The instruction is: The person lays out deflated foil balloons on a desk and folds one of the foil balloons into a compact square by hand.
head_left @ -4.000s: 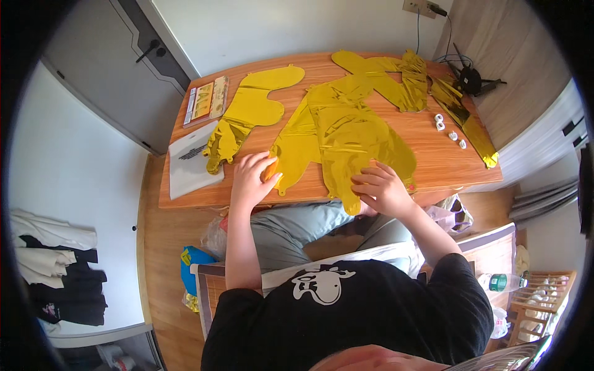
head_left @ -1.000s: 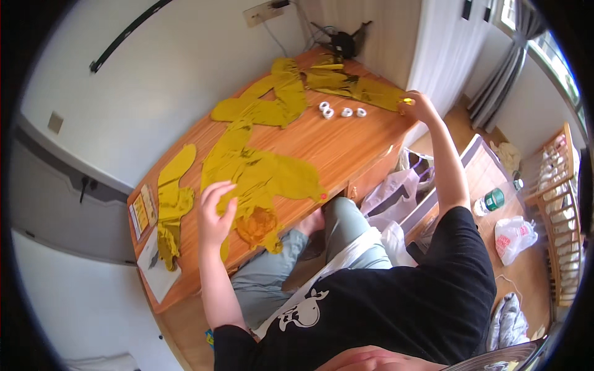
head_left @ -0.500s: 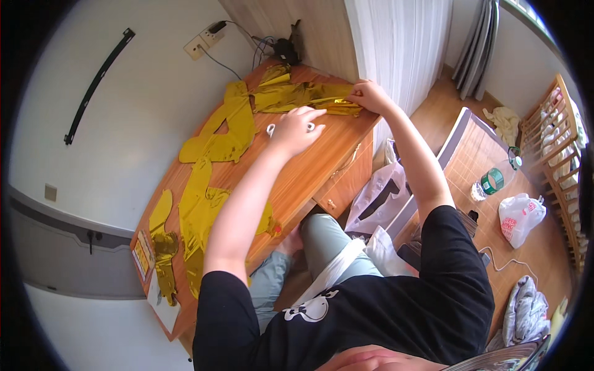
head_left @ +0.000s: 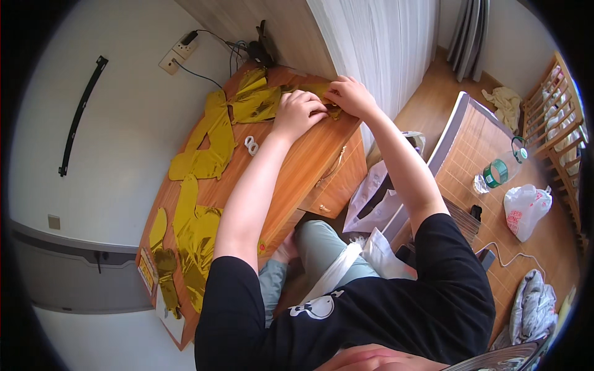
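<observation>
Flat, wrinkled gold foil pieces that look like uninflated foil balloons lie across the wooden desk [head_left: 297,157]. At its far right end, both hands work on one gold foil balloon [head_left: 257,105]. My right hand [head_left: 351,97] pinches the end of this foil near the desk's corner. Just left of it, my left hand [head_left: 299,114] curls over the near edge, its fingertips closed on the foil. What lies under the fingertips is partly hidden. A small white pair of rings [head_left: 251,146] rests on the desk beside my left forearm.
More gold foil [head_left: 201,238] covers the desk's left side. A wall socket [head_left: 178,54] has cables running behind the desk. To the right, a low table [head_left: 461,145] bears a large plastic bottle [head_left: 500,172] and a white plastic bag [head_left: 527,210]. A wooden crib [head_left: 554,123] stands beyond.
My left hand has moved right and forward onto the foil beside my right hand, and its fingers have closed. The white rings, formerly half hidden by that hand, now show fully.
</observation>
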The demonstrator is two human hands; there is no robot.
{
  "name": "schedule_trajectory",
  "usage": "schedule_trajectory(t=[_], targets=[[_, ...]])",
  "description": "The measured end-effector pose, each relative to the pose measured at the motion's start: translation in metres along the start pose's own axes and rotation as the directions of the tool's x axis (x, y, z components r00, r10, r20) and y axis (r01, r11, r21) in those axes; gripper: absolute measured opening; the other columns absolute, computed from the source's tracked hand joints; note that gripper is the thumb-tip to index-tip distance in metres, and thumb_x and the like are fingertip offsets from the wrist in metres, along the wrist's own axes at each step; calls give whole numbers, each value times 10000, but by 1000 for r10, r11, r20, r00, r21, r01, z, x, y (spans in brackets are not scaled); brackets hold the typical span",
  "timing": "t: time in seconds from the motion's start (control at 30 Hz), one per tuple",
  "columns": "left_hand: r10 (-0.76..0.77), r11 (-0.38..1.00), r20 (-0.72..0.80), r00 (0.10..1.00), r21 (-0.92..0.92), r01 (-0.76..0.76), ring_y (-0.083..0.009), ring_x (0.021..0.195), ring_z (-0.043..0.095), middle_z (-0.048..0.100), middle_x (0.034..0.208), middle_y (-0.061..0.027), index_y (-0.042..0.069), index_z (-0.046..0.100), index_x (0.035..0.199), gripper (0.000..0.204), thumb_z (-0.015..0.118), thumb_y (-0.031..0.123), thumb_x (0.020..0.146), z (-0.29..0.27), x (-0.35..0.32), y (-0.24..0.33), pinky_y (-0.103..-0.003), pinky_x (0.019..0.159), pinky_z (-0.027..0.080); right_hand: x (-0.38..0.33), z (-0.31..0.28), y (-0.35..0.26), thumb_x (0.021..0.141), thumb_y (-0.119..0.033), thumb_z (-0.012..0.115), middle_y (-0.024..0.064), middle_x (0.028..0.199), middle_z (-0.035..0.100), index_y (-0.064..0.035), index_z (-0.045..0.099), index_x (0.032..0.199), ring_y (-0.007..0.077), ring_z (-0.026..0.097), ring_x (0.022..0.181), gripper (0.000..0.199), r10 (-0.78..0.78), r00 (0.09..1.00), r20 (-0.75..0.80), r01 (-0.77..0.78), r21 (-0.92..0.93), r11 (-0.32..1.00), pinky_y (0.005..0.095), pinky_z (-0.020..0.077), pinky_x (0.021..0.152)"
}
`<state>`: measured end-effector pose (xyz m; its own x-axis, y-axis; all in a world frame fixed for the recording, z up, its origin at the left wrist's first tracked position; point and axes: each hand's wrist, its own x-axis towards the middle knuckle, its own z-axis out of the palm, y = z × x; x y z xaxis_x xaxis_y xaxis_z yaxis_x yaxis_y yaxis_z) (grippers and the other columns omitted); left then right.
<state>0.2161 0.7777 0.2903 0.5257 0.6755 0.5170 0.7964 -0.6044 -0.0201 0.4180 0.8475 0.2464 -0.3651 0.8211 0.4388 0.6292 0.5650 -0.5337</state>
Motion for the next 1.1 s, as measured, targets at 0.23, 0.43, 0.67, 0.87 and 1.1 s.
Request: schedule_trajectory(t=[0.23,0.43,0.67,0.87,1.1], targets=[[-54,998,-15,998,-12,53,-186,1055,628,705,984,71,194,784,822,113,810,303,814,5,1,2,-399,920,446,2,-10,5,953,-372,666,106,1090,692,-119,749,1032,328,624,1086,278,-17,1000,15,15,109,994,437,519,934],[-221,975,-22,975,-24,220,-217,1096,616,703,1037,48,161,757,847,119,777,277,856,8,7,4,-428,946,434,-3,-20,13,966,-284,650,136,1110,731,-45,733,1116,333,671,1081,294,-122,990,70,74,481,874,417,533,950],[-166,986,-67,984,19,167,-215,1152,591,690,1133,53,166,750,897,84,747,248,881,9,9,10,-444,990,410,0,-11,16,931,-188,694,152,1061,761,-33,749,1137,292,724,964,264,52,995,81,-86,519,851,369,565,848],[-143,982,-54,988,119,149,-216,1240,539,666,1217,35,187,783,940,127,779,278,852,2,1,21,-453,1048,378,-1,-10,11,920,-215,732,152,970,767,-53,778,1067,287,730,855,224,130,989,73,-149,411,899,380,561,767],[-223,962,-73,972,142,232,-232,1259,525,661,1256,31,217,808,846,101,821,311,811,9,0,20,-482,1063,360,-3,-9,9,939,-303,722,156,944,752,-67,777,1060,317,707,852,272,112,991,71,-132,415,900,406,537,760]])
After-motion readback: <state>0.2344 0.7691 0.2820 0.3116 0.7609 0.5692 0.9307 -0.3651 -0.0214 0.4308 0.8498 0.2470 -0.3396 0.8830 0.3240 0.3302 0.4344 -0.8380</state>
